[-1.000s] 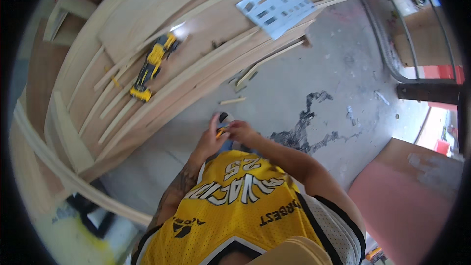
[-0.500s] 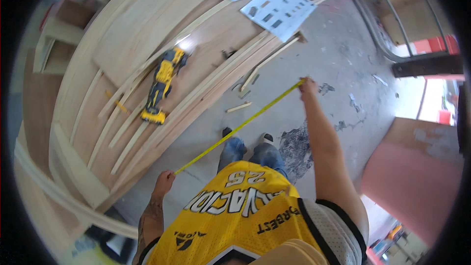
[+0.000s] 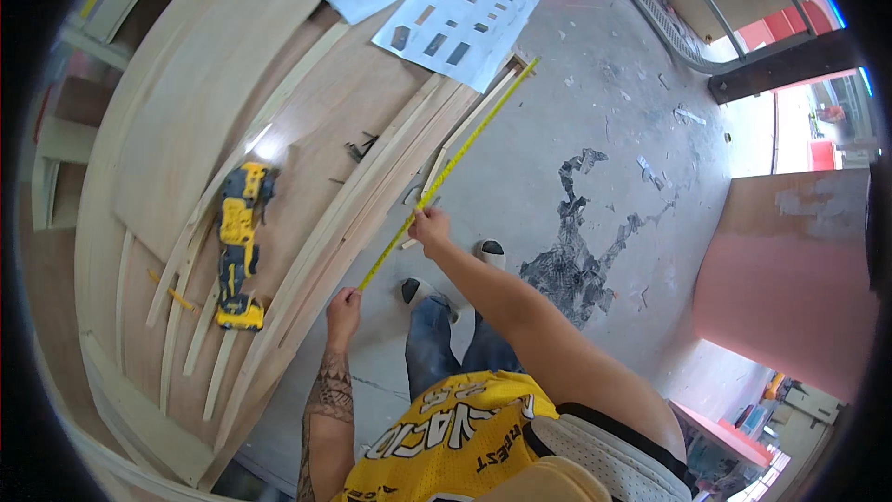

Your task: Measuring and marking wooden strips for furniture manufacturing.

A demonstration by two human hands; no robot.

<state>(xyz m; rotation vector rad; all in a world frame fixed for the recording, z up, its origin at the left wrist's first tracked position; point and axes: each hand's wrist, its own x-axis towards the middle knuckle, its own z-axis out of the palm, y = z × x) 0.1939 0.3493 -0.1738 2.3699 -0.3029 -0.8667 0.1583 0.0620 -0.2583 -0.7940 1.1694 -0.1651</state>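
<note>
A yellow tape measure blade [image 3: 476,139] stretches in a slant beside the long edge of the wooden workbench. My left hand [image 3: 344,309] pinches its lower end, close to the bench edge. Partway up the blade, my right hand [image 3: 429,226] grips it, and the free length runs on past the fingers toward the far corner of the bench. Whatever tape case there may be does not show. On the bench to the left lies a yellow and black cordless power tool [image 3: 240,246], apart from both hands.
Thin wood strips [image 3: 190,316] and an orange-yellow marker-like stick [image 3: 172,290] lie on the bench [image 3: 344,112]. Printed sheets [image 3: 460,23] cover its far end. Dark scraps [image 3: 569,265] litter the grey floor [image 3: 632,112]. A pink panel [image 3: 780,270] stands at right.
My right hand has come in toward the left hand and slid along the blade, leaving a length beyond it. The tape now lies nearer the bench edge. The view has shifted.
</note>
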